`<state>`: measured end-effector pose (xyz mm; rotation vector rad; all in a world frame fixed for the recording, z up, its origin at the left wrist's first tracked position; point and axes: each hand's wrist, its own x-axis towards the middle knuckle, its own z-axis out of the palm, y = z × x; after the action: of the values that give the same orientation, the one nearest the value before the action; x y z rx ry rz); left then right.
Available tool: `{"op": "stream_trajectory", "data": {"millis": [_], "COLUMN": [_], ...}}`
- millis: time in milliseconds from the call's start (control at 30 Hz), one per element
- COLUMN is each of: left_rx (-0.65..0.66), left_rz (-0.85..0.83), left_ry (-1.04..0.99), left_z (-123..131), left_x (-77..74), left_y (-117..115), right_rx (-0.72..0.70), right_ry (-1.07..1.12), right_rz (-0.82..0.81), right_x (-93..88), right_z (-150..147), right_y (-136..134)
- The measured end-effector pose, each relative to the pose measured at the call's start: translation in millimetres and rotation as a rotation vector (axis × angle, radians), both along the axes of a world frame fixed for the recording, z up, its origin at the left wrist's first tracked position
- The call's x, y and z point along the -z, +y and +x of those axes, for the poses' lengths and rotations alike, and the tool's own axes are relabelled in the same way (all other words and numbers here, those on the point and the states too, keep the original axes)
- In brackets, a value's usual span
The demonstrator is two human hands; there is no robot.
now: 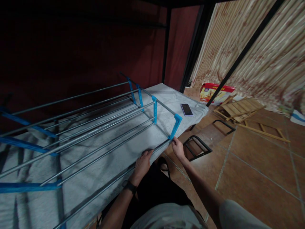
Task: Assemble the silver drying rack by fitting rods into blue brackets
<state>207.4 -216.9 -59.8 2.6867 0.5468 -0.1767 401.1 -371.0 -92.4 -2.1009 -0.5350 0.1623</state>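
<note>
A shoe rack [102, 122] of grey metal tubes and blue plastic connectors lies across a bed with a light grey sheet [164, 92]. My left hand [143, 163], with a dark watch on its wrist, is closed on the rack's front tube near the bed's edge. Just to its right, my right hand [177, 147] pinches the end of that tube, right below the blue corner connector [175, 126]. The right fingertips are partly hidden behind the joint. Toward the left, the other blue end pieces [28, 146] run out of view.
A phone [187, 109] lies on the sheet beyond the rack. Black bed posts [166, 47] rise behind and at the right. On the tiled floor are a black metal frame [196, 148], wooden slatted pieces [243, 109] and a red-yellow box [215, 93], before a patterned curtain [257, 47].
</note>
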Motion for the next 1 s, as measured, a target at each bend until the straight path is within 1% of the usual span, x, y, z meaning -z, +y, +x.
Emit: {"op": "stream_trajectory", "data": {"millis": [133,300,567,767,867,1000], "left_rx": [-0.006,0.0,0.001,-0.007,-0.009,0.0], "left_rz": [-0.002,0.022,0.01,-0.01,-0.019,-0.025], "left_ry": [0.017,0.043,0.04,0.04,0.047,-0.003], "left_z": [0.9,2.1,1.5,2.9,2.8,1.5], "left_x": [-2.8,-6.0,-5.2,-6.4,-4.7,0.2], "left_y": [-2.7,1.5,4.8,5.3,7.2,8.3], "right_rx": [-0.001,0.001,0.008,-0.011,-0.008,-0.002], "right_ry": [-0.015,-0.037,-0.056,-0.044,-0.032,-0.025], "right_rz": [-0.019,-0.037,-0.05,-0.025,-0.029,-0.04], "right_x": [0.0,0.5,-0.8,-1.9,-3.2,-4.7], "right_z": [-0.4,-0.4,0.4,0.4,0.0,-0.6], "right_y": [0.0,-0.6,-1.0,-1.3,-1.2,-0.9]}}
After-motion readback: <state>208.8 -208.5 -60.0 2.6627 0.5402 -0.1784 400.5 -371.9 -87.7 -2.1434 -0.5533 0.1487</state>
